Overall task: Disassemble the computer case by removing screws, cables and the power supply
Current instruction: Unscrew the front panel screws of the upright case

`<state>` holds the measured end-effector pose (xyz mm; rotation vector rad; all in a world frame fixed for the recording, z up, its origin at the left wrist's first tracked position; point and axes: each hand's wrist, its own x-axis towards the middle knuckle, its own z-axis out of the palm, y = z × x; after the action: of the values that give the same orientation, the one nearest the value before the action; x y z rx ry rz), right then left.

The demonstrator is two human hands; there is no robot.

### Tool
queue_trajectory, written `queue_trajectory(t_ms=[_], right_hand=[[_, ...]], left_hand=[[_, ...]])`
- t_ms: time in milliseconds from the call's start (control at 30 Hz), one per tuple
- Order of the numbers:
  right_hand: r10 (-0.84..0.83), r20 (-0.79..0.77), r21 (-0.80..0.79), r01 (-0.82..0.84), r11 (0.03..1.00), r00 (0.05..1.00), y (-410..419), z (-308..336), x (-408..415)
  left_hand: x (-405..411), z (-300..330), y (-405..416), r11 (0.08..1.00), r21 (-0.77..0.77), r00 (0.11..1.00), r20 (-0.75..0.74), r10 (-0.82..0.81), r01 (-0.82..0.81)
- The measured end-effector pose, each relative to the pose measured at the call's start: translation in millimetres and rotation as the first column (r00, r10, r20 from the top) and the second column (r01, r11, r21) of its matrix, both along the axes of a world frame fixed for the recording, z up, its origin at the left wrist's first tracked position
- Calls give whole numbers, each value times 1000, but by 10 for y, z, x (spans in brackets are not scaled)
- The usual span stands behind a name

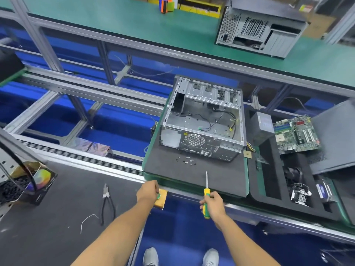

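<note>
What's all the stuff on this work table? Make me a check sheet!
Surface: dark foam mat on a green-edged pallet.
Job's things: open computer case, emptied; loose screws in front of it; power supply and motherboard set aside on the right.
Clutter: pliers, white wire scrap.
Hands: left hand on a green button; right hand grips a screwdriver.
Cables: black cables inside the case.
Surroundings: second case on the far bench.

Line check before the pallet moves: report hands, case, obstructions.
Right hand grips screwdriver, tip up. Left hand on green button at bench edge. Open case on mat, loose screws in front. Nothing between hands and case.
</note>
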<state>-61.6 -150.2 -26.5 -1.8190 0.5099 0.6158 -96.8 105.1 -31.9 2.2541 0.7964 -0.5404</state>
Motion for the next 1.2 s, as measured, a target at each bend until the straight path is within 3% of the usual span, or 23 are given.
queue_trajectory(t_ms=[233, 500, 700, 867, 1000, 1200], right_hand=[[-12, 15, -15, 13, 1000, 1000, 24, 32, 3], [-21, 16, 10, 21, 1000, 1000, 62, 132, 19], [-71, 26, 54, 69, 996, 997, -13, 258, 82], [-117, 46, 68, 114, 991, 992, -165, 383, 142], [-140, 74, 98, 133, 986, 987, -316, 497, 210], [-145, 119, 105, 133, 986, 982, -650, 667, 403]], left_hand=[[34, -20, 15, 988, 55, 988, -48, -144, 146], [87, 98, -77, 912, 148, 922, -131, -365, 382], [242, 352, -405, 913, 22, 912, 47, -407, 407], [394, 544, -766, 838, -80, 835, 178, -521, 540], [547, 607, -1048, 805, -189, 818, 272, -507, 562], [829, 735, -1426, 784, -209, 786, 383, -485, 585]])
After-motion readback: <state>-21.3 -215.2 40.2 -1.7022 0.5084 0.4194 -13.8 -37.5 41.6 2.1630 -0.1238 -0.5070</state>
